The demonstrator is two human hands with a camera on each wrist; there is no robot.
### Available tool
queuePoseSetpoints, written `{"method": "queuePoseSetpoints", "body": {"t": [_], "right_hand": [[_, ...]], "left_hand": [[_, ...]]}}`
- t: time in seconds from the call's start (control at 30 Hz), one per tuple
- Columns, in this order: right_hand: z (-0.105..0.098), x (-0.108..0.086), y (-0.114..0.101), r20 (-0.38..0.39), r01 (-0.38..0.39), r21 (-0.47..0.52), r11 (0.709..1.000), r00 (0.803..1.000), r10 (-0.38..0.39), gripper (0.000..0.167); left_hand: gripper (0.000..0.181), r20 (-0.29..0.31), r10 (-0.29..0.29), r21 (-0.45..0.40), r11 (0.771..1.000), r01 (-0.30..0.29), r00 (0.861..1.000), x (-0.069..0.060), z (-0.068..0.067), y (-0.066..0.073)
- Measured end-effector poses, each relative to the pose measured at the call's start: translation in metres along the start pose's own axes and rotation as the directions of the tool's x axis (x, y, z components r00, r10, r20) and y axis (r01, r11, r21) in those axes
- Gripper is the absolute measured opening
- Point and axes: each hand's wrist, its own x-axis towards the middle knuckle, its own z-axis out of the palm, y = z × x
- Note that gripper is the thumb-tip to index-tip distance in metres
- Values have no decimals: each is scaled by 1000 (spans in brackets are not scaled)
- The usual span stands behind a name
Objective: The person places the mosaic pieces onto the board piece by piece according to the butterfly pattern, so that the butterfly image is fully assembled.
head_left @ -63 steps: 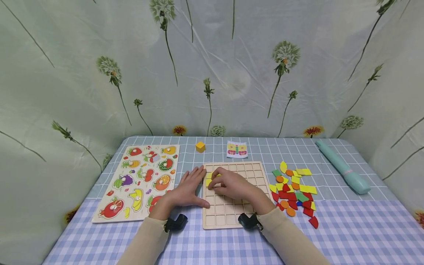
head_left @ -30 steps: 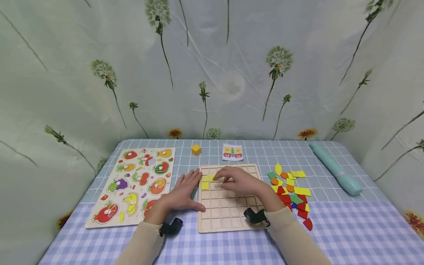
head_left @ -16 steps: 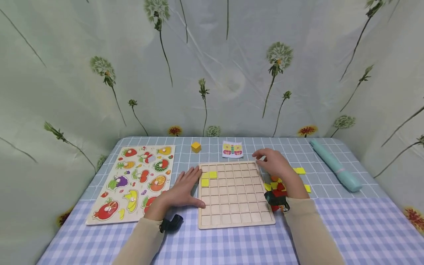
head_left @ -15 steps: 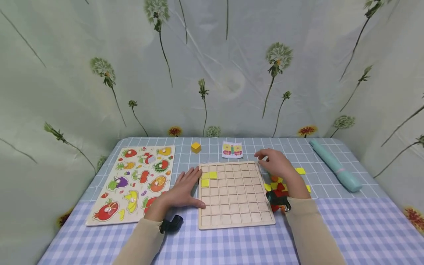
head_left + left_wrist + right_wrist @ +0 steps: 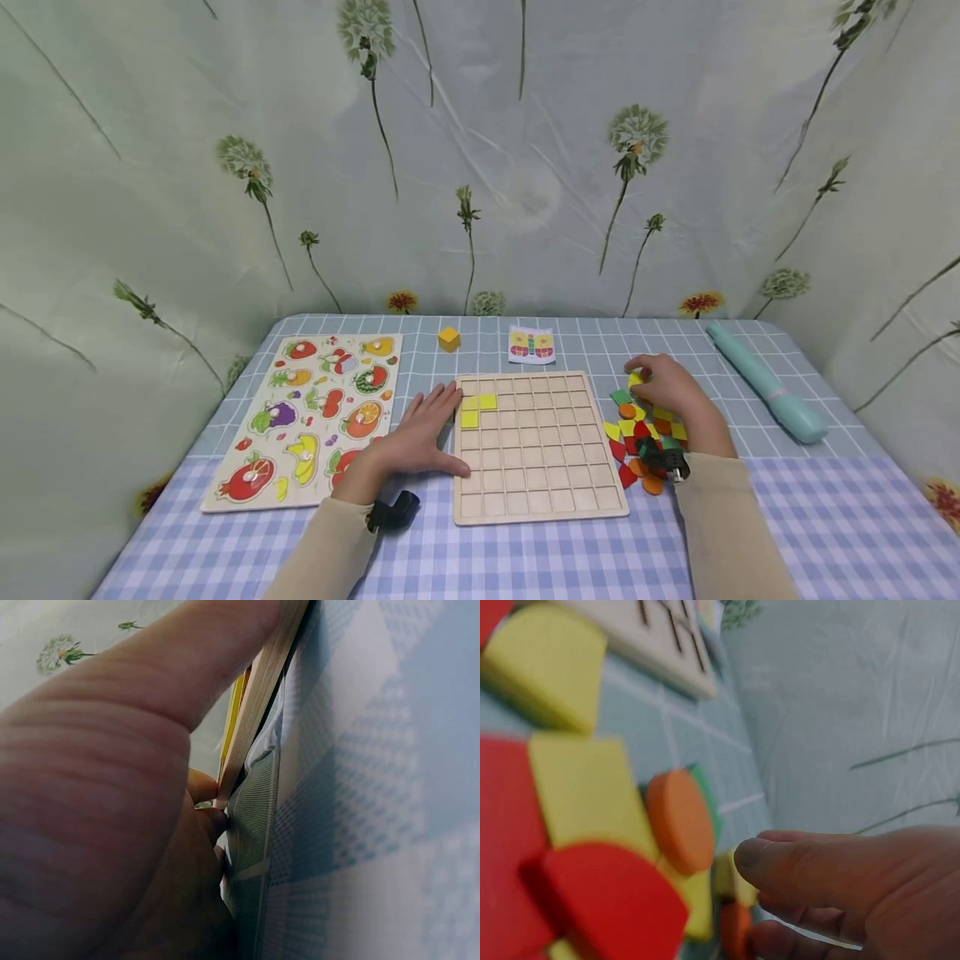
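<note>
Spread on the left edge of the wooden grid board, my left hand has its fingers extended and its thumb at the rim. The left wrist view shows that thumb against the board's side. Three yellow squares lie in the board's upper-left cells. My right hand is at the far end of the loose pieces, thumb and index finger around a yellow leaf-shaped piece. In the right wrist view, the thumb of this hand partly covers a yellow piece.
Several loose pieces, among them a red one and an orange one, lie right of the board. A fruit puzzle is at the left. Behind stand a yellow cube and a butterfly card. A teal object lies far right.
My right hand has left the board, where a third yellow square now shows, and moved right to the loose pieces, closing around the leaf-shaped one. My left hand has stayed on the board's edge.
</note>
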Motion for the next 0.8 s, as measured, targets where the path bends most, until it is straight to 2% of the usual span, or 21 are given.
{"method": "queuePoseSetpoints", "body": {"t": [0.2,0.43,0.57,0.8], "right_hand": [[0,3,6,17,-56,22,998,998,55,44],[-1,5,5,2,-34,-2,999,999,34,46],[1,7,7,-7,-54,-11,999,999,54,42],[6,9,10,-47,-81,32,996,996,82,35]], "left_hand": [[120,10,6,0,1000,-6,1000,1,-2,1],[120,1,5,-2,1000,-5,1000,1,-2,-1],[121,3,5,-3,1000,-5,1000,1,-1,-2],[121,4,-2,6,1000,2,1000,1,0,-1]]}}
